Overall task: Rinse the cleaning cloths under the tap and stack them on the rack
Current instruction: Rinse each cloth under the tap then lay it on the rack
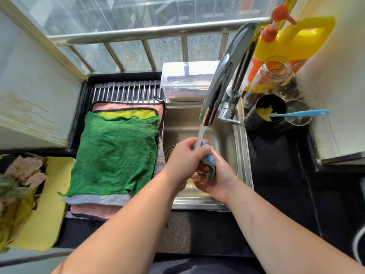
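Both hands — left hand point(184, 158), right hand point(215, 175) — grip a bunched blue cloth point(209, 162) under the tap point(219, 80) stream. Risk: splash onto worktop point(280, 165), or a dripping cloth soaking the stack w/ green cloth point(116, 153) on the rack point(126, 91).

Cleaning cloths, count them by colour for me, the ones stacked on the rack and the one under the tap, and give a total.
Green cloth: 1, top of stack
Yellow cloth: 1
Grey cloth: 1
Pink cloth: 1, seen at both stack ends, counted once
Blue cloth: 1, gripped by left hand and right hand
Total: 5
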